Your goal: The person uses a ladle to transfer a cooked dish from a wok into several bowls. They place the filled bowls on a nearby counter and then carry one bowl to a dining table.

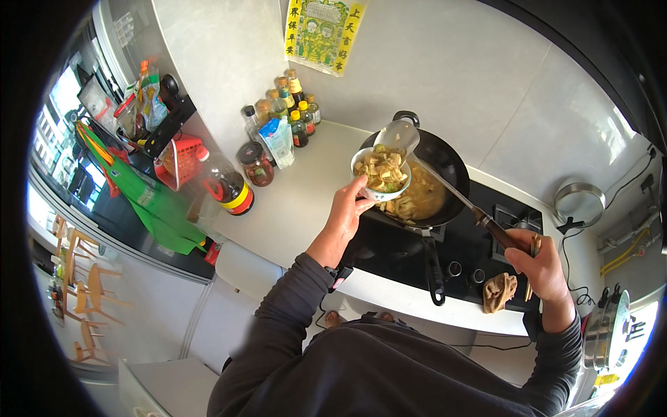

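My left hand [346, 211] grips a small patterned bowl [383, 196] by its side, above the left part of a black wok [451, 151]. Sliced food in sauce [383, 169] heaps up in the bowl. In my right hand [542, 266] is the brown handle of a metal wok spatula [443, 180]. The spatula's blade [400, 134] tilts over the bowl's far rim, with bits of food on it. Thin sticks, apparently chopsticks [529, 291], also pass through my right hand. Brothy food [424, 195] lies in the wok below.
The wok's long handle [433, 276] points towards me over the black cooktop [396, 260]. A brown cloth [499, 293] lies by the knobs. Sauce bottles [298, 127], a lidded jar [255, 164] and a large dark bottle [229, 190] stand left. A round metal pan [579, 202] sits right.
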The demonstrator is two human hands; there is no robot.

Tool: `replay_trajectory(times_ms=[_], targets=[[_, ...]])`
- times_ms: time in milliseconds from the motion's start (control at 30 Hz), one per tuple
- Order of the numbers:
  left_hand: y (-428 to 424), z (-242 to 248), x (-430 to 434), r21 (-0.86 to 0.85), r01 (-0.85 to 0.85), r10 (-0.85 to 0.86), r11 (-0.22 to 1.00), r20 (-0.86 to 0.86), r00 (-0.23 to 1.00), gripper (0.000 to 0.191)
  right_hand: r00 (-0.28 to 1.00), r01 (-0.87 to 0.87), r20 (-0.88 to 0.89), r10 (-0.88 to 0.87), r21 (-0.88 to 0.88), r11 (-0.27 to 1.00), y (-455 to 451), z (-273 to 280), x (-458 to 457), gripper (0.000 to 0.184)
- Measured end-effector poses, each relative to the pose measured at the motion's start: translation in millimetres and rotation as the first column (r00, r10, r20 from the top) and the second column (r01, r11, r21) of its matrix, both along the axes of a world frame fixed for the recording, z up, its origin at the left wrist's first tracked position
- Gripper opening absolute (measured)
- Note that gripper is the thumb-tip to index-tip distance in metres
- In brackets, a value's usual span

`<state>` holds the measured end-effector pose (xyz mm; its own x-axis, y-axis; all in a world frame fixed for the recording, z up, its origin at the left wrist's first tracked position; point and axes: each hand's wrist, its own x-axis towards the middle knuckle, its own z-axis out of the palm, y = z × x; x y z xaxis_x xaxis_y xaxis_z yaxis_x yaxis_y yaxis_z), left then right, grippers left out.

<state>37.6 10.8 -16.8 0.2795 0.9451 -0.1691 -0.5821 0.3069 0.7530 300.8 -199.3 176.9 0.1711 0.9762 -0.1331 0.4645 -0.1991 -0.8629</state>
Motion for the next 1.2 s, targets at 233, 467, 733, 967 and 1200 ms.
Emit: replay_trajectory(times_ms=[233,467,733,967,1200], targets=[[3,-4,1,0.018,-0.019,0.018,1.000,0.028,0.999,0.039,0.929,-0.075,0.369,0.026,0.117,0.990,-12,-4,-6,0.033],[7,-12,0,0.021,0.007,-0.009,1.000,0.089,0.996,0.037,0.870,-0.156,0.491,-0.056,0.381,0.911,-11,-18,-4,0.034],[1,-14,-14,0.051,-0.013,0.007,0.999,0.122,0.993,0.042,0.822,0.044,0.534,-0.195,0.282,0.958,22,-77,33,0.030],[-24,-13,-40,0.045,-0.072,0.070,0.996,0.044,0.997,0.045,0.784,0.065,0.583,-0.213,0.265,0.962,38,-134,41,0.026],[-45,-27,-63,0.027,-0.113,0.111,0.993,0.070,0.991,0.040,0.889,0.225,-0.362,-0.281,-0.188,0.956,30,-111,51,0.020]])
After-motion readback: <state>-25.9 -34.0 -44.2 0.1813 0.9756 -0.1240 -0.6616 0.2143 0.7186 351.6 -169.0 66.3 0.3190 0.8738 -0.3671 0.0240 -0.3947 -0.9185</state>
